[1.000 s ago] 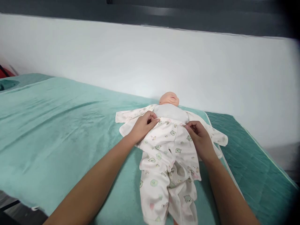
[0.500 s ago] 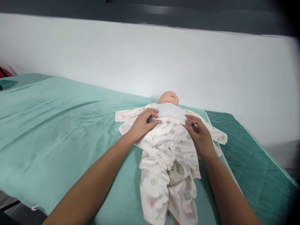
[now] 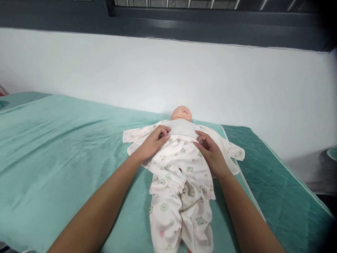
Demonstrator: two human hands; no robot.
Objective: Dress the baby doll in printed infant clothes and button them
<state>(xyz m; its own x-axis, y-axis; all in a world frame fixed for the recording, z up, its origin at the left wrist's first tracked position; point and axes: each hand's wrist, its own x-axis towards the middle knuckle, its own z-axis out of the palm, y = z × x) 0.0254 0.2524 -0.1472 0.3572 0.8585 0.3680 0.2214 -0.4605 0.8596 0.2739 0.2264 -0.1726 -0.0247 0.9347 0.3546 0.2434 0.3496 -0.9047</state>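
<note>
A baby doll (image 3: 181,113) lies on its back with its head toward the wall. It wears white baby trousers (image 3: 168,168) printed with small green animals, the waistband drawn up over its pale cloth middle. My left hand (image 3: 155,140) holds the waistband at its left side, thumb below and fingers curled above. At the right side my right hand (image 3: 210,151) has its thumb and fingers bent around the same waistband. A matching baby shirt (image 3: 234,150) is spread open beneath the doll, sleeves out to both sides. The trouser legs cover nearly all of the doll's legs.
A light green sheet (image 3: 65,147) covers the bed under the doll. To the right lies a darker green quilted mat (image 3: 265,168) with a pale edge. Behind stands a white wall (image 3: 131,73), topped by a dark window frame (image 3: 184,26).
The view has tilted up a little and shifted, so the doll sits further left and more window frame shows. Both hands stay at the waistband, with little visible change in the trousers.
</note>
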